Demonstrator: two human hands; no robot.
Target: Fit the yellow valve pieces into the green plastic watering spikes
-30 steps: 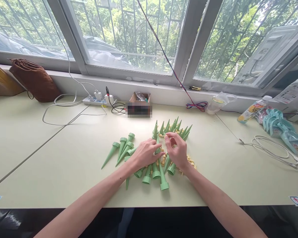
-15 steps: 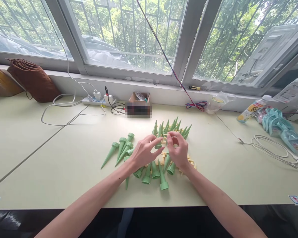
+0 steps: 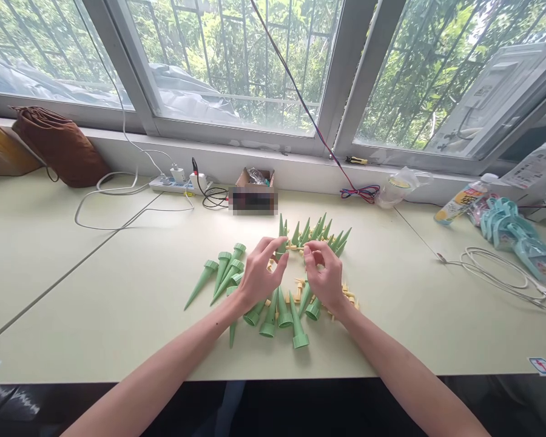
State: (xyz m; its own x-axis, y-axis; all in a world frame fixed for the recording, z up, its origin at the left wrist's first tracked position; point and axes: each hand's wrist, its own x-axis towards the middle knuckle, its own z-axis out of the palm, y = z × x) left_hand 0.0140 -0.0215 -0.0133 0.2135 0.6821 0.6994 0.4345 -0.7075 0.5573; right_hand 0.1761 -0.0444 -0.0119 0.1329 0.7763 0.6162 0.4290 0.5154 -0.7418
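My left hand point(image 3: 262, 270) is closed around an upright green plastic spike point(image 3: 281, 230), its thumb and fingers at the spike's wide base. A small yellow fitting point(image 3: 293, 247) points sideways between this spike and my right hand point(image 3: 324, 270). The fingertips of the right hand pinch the fitting's far end; whether it is one piece or two, I cannot tell. Behind the hands stand several green spikes point(image 3: 318, 229) with points up and yellow bits among them. In front, more green spikes point(image 3: 299, 331) lie loose beside small yellow fittings point(image 3: 299, 291).
Several green spikes point(image 3: 204, 282) lie left of my hands. A small open box point(image 3: 255, 179) and a power strip point(image 3: 164, 184) stand at the back. Rightward are a bottle point(image 3: 464, 200), a coiled white cable point(image 3: 495, 267) and turquoise plastic items point(image 3: 509, 227).
My left hand has shifted slightly left and up with the green spike. The fingers of my right hand stay pinched and have barely moved. The yellow fitting shows more clearly between the hands.
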